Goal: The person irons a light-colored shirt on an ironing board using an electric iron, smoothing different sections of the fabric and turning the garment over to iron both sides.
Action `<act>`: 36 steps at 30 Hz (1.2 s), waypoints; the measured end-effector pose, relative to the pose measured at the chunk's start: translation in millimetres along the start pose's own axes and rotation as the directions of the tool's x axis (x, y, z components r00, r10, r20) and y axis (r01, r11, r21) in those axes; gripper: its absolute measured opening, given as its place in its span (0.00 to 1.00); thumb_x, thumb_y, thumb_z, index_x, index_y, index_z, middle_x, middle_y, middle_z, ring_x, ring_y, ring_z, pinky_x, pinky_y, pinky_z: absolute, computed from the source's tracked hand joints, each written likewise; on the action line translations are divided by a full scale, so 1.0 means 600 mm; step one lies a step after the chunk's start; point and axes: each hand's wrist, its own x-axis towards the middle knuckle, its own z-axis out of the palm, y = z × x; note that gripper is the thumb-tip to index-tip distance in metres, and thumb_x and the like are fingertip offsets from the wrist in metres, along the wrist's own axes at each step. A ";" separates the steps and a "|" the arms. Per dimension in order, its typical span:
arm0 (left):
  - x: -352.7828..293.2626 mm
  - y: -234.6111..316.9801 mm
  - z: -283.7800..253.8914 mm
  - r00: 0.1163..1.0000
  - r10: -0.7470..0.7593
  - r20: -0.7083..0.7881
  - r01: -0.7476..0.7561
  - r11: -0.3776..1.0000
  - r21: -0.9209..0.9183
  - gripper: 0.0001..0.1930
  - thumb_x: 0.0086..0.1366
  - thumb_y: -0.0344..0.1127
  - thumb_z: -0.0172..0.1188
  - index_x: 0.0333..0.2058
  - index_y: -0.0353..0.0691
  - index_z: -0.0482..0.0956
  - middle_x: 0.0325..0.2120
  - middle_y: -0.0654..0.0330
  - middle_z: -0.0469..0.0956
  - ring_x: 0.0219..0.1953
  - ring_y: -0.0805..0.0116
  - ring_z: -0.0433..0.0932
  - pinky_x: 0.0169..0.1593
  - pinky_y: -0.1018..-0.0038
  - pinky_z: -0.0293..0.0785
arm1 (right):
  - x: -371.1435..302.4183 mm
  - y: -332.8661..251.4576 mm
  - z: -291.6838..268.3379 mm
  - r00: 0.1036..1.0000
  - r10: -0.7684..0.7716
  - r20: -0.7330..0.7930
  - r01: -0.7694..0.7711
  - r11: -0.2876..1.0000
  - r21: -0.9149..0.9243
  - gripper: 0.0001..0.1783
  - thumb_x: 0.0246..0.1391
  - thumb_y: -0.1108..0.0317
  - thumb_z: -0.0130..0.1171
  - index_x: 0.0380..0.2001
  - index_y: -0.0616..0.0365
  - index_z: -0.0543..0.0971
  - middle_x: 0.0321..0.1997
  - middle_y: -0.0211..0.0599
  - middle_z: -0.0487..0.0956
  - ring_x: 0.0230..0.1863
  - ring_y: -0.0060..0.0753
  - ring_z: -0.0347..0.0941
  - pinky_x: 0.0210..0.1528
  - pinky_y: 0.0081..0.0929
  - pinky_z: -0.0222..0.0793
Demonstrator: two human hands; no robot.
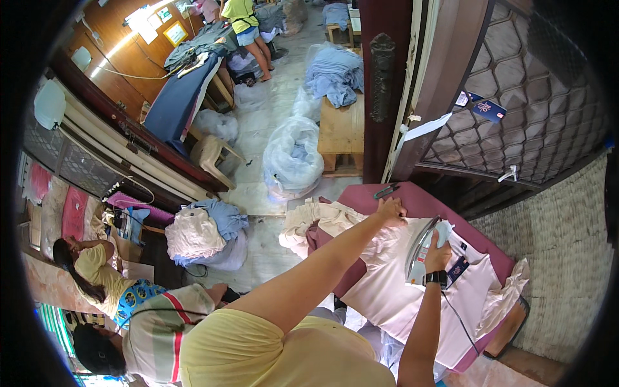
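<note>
A pale pink shirt (391, 295) lies spread over a maroon-covered ironing table (495, 253). My right hand (438, 257), with a dark watch at its wrist, is wrapped round the handle of a clothes iron (419, 253) on the shirt. The iron's cord runs down across the cloth from near my wrist. At the shirt's far left side my left hand (391, 212) grips the fabric, its fingers bent. Green-handled thread snips (386, 191) lie just beyond that hand. A dark blue tag (458, 268) lies on the shirt beside the iron.
Cream garments (316, 222) are heaped at the table's left end. A stacked garment pile (193, 233) stands on the left, near two people (151, 329). Beyond are a plastic bag (293, 158), a wooden bench (342, 132) and another person (245, 26). A lattice gate (509, 97) borders the right.
</note>
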 end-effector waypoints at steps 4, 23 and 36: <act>0.000 -0.007 0.008 1.000 -0.021 0.019 0.020 0.999 0.040 0.17 0.47 0.61 0.67 0.29 0.59 0.80 0.43 0.63 0.69 0.53 0.57 0.64 0.51 0.51 0.56 | -0.054 -0.015 -0.012 0.997 -0.024 0.069 0.018 0.997 0.081 0.29 0.59 0.51 0.57 0.46 0.72 0.76 0.43 0.64 0.79 0.46 0.63 0.76 0.47 0.48 0.72; 0.018 0.000 -0.036 0.972 -0.063 0.227 0.053 0.998 0.046 0.22 0.53 0.65 0.61 0.43 0.64 0.82 0.47 0.66 0.72 0.59 0.59 0.65 0.60 0.44 0.55 | 0.008 -0.034 0.022 0.996 0.040 -0.078 -0.056 0.978 -0.203 0.36 0.57 0.39 0.52 0.28 0.70 0.80 0.29 0.67 0.78 0.36 0.67 0.77 0.39 0.52 0.73; 0.005 -0.003 -0.024 0.996 -0.036 0.084 0.039 0.999 -0.036 0.17 0.54 0.60 0.62 0.37 0.60 0.83 0.46 0.65 0.72 0.58 0.61 0.65 0.63 0.47 0.49 | -0.272 -0.067 -0.002 0.963 0.263 0.049 -0.262 0.964 -0.035 0.29 0.58 0.46 0.58 0.32 0.70 0.74 0.22 0.64 0.76 0.26 0.67 0.75 0.27 0.54 0.70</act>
